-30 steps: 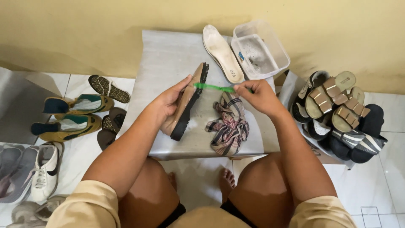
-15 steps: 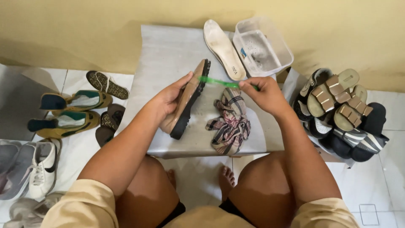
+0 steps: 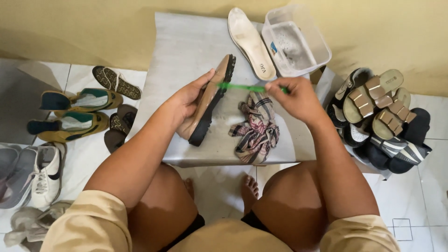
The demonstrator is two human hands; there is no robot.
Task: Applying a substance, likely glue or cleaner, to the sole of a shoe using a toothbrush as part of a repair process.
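Two hands are at work over a grey worktop [image 3: 186, 51]. Left hand [image 3: 186, 100] is closed around one tan sandal [image 3: 210, 100], held on edge with its black sole facing right, heel end resting on the worktop. Right hand [image 3: 298, 98] pinches one green brush [image 3: 242, 87] by the handle; the brush's far end meets the sandal near its toe.

Count on the worktop: one checked rag [image 3: 255, 128], crumpled just right of the sandal; one white insole [image 3: 249, 42] lying flat at the back; one clear plastic tub [image 3: 295, 42] beside the insole, at the back right corner.

Left floor: two green-and-yellow shoes [image 3: 74, 112], one patterned sandal [image 3: 115, 82], one brown sandal [image 3: 119, 127], two white sneakers [image 3: 32, 172]. Right: a pile of slides [image 3: 380, 116] in tan, black and stripes; exact number cannot be told.

Floor is white tile [image 3: 431, 186]; the wall [image 3: 93, 23] behind is yellow.
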